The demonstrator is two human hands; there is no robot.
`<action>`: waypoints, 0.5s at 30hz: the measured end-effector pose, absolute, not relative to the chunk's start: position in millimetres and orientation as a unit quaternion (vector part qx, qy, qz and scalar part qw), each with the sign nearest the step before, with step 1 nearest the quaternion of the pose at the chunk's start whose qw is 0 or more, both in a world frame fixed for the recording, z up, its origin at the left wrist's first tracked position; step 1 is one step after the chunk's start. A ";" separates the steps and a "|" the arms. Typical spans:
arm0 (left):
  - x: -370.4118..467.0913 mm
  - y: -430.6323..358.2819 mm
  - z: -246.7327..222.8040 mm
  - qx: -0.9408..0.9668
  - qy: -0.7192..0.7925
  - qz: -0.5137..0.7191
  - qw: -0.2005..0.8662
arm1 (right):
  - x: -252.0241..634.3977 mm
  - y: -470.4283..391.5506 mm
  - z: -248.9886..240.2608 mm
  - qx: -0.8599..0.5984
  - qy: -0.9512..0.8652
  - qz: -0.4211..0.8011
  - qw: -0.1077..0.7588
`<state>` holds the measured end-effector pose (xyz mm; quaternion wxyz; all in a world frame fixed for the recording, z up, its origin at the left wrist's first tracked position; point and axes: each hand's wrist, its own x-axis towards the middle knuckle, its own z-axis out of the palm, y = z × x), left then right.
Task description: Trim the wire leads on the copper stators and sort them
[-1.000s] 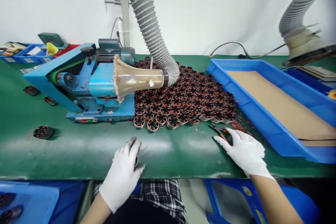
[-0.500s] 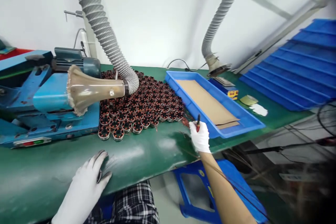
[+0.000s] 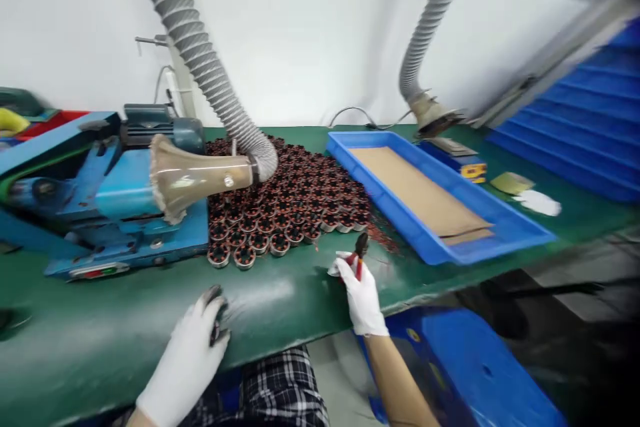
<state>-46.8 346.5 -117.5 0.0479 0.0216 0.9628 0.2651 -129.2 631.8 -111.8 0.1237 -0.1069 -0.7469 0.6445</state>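
1. Gripping in the gloved left hand [image 3: 186, 355] a stator [image 3: 216, 332], mostly hidden in the grasp, over the near part of the green bench [image 3: 280, 303].
2. Holding in the gloved right hand [image 3: 363, 299] red-handled pliers [image 3: 361, 247], dark head upward.
3. Seeing beyond both hands many copper-wound stators [image 3: 310, 190], packed close together.
4. Finding left of these a blue belt machine [image 3: 127, 181], right of these a blue tray [image 3: 505, 240] with cardboard [image 3: 415, 187].

The left part of the bench [image 3: 290, 300] is occupied by a blue machine [image 3: 125, 183], whose flared hood [image 3: 205, 177] is joined to a grey ribbed hose [image 3: 200, 40]. Toward the right, a blue tray [image 3: 517, 235] is lined with brown cardboard [image 3: 420, 190]. Beyond it, near the back edge, a second hose [image 3: 433, 20] is suspended beside a small box [image 3: 447, 159]. Below the front edge, a blue stool [image 3: 480, 367] is seen.
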 end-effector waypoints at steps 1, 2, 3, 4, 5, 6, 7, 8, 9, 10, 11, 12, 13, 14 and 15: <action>-46.7 347.2 -110.6 0.021 0.957 0.280 0.068 | -125.0 624.4 -111.1 -0.103 -0.742 0.655 0.100; -46.8 347.7 -104.0 0.018 0.952 0.293 0.082 | -119.3 616.2 -109.0 -0.094 -0.737 0.667 0.059; -47.2 347.8 -98.2 0.013 0.948 0.303 0.096 | -111.7 607.3 -105.9 -0.081 -0.731 0.678 0.001; -47.5 347.8 -93.4 0.009 0.945 0.308 0.105 | -102.5 598.2 -102.7 -0.067 -0.723 0.684 -0.077; -47.8 347.7 -89.9 0.007 0.944 0.311 0.111 | -92.0 589.2 -99.9 -0.050 -0.709 0.678 -0.186; -48.0 347.4 -87.5 0.008 0.943 0.311 0.115 | -80.8 580.7 -98.1 -0.034 -0.696 0.660 -0.282; -47.8 347.1 -86.2 0.013 0.944 0.309 0.117 | -69.6 573.2 -97.7 -0.019 -0.683 0.634 -0.362; -47.6 346.8 -85.6 0.020 0.944 0.306 0.118 | -58.9 566.7 -98.6 -0.007 -0.672 0.611 -0.419; -47.2 346.5 -85.5 0.028 0.945 0.303 0.117 | -49.4 561.5 -100.7 0.004 -0.667 0.594 -0.450; -46.7 346.3 -85.7 0.036 0.947 0.298 0.116 | -41.5 557.3 -103.5 0.012 -0.665 0.583 -0.466; -46.4 346.0 -86.0 0.042 0.948 0.294 0.116 | -35.3 554.2 -106.4 0.016 -0.668 0.576 -0.471; -46.2 345.7 -86.2 0.048 0.949 0.290 0.116 | -31.0 551.8 -109.0 0.017 -0.674 0.569 -0.470; -46.2 345.3 -86.5 0.053 0.950 0.286 0.117 | -28.4 549.8 -110.7 0.016 -0.683 0.561 -0.467; -46.4 345.0 -86.6 0.059 0.951 0.281 0.118 | -27.3 548.2 -111.5 0.014 -0.693 0.554 -0.461; -46.7 344.6 -86.8 0.065 0.951 0.276 0.120 | -27.3 546.6 -111.2 0.011 -0.702 0.550 -0.454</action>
